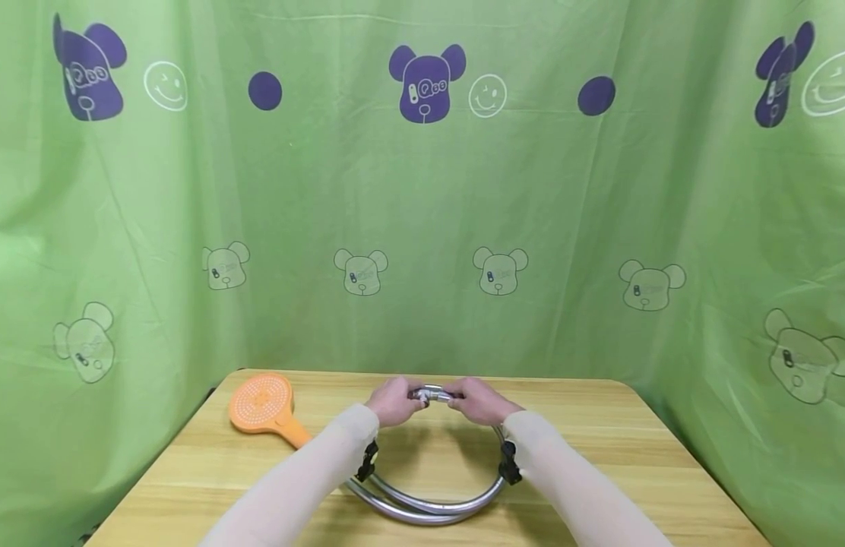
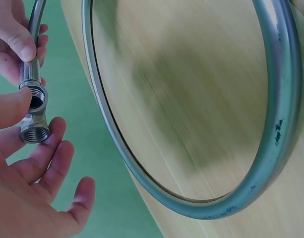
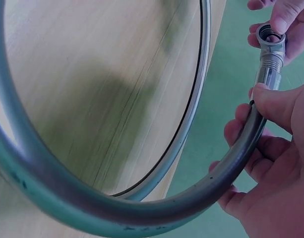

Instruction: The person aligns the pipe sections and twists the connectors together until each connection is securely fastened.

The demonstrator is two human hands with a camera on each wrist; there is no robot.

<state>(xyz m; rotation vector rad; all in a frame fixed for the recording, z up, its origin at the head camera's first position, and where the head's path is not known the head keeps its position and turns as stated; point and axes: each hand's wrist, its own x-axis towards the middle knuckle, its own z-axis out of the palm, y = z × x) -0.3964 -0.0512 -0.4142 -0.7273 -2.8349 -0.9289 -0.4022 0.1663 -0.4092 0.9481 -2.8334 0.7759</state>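
My left hand (image 1: 395, 401) pinches a small chrome tee fitting (image 2: 39, 118) between thumb and fingers, its threaded openings showing in the left wrist view. In my right hand (image 1: 484, 403) is the end of a silvery shower hose (image 3: 230, 166), with the thumb on its metal collar (image 3: 267, 78). Fitting and collar sit end to end in line, some thread visible at the joint in the right wrist view. Both hands are close together over the table's far part. The rest of the hose hangs and curves in loops below them, partly hidden behind the left forearm.
An orange shower head (image 1: 261, 403) lies on the left of the wooden table (image 1: 600, 448), its handle running behind the left sleeve (image 1: 292, 479). A green patterned curtain (image 1: 422, 190) surrounds the table at the back and sides.
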